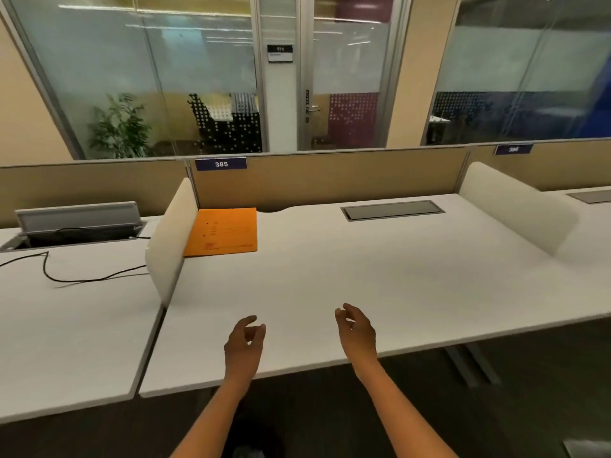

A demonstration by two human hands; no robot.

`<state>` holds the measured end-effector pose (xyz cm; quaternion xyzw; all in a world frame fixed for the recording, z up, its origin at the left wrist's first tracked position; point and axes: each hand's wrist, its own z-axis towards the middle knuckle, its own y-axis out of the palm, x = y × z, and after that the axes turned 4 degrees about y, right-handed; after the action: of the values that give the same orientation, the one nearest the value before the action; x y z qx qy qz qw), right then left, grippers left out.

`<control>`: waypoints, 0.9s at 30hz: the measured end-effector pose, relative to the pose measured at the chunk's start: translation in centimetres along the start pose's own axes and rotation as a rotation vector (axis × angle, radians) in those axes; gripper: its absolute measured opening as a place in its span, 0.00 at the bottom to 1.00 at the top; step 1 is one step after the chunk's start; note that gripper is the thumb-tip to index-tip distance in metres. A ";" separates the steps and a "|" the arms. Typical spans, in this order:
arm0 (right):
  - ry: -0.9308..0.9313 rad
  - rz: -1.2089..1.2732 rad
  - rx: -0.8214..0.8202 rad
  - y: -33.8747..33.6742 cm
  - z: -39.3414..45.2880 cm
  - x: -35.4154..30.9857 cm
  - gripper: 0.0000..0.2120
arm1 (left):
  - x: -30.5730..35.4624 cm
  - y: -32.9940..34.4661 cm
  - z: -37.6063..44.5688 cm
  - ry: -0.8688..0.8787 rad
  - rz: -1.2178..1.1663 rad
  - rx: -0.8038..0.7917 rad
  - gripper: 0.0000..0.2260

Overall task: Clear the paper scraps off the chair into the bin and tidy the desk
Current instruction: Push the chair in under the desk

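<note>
A white desk [363, 276] stretches in front of me. An orange folder [223, 231] lies flat in its far left corner, against the white side divider [168, 246]. My left hand [244, 345] hovers over the desk's near edge with loosely curled fingers and holds nothing. My right hand [357, 328] hovers beside it, a hand's width to the right, fingers also apart and empty. No chair, bin or paper scraps are in view.
A closed cable hatch [393, 209] sits at the desk's back. A second divider [515, 206] bounds the right side. The neighbouring left desk has an open cable box [77, 223] and a black cable [66, 276]. Glass office walls stand behind the partition.
</note>
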<state>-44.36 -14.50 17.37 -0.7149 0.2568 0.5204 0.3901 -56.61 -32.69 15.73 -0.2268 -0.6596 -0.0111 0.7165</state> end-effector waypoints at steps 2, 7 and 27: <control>0.035 0.024 0.016 -2.6 -1.9 0.9 0.19 | 0.7 1.2 -2.5 -0.019 -0.017 -0.038 0.13; 0.057 0.074 0.069 -9.2 -5.2 2.8 0.19 | 2.9 4.4 -7.5 -0.006 -0.038 -0.117 0.14; 0.132 0.087 0.129 -37.1 -17.6 16.8 0.19 | 8.2 23.3 -37.6 -0.065 -0.054 -0.254 0.08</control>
<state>-0.63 -7.51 15.00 -0.7092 0.3457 0.4707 0.3948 -12.83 -22.27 15.24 -0.2979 -0.6818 -0.1063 0.6596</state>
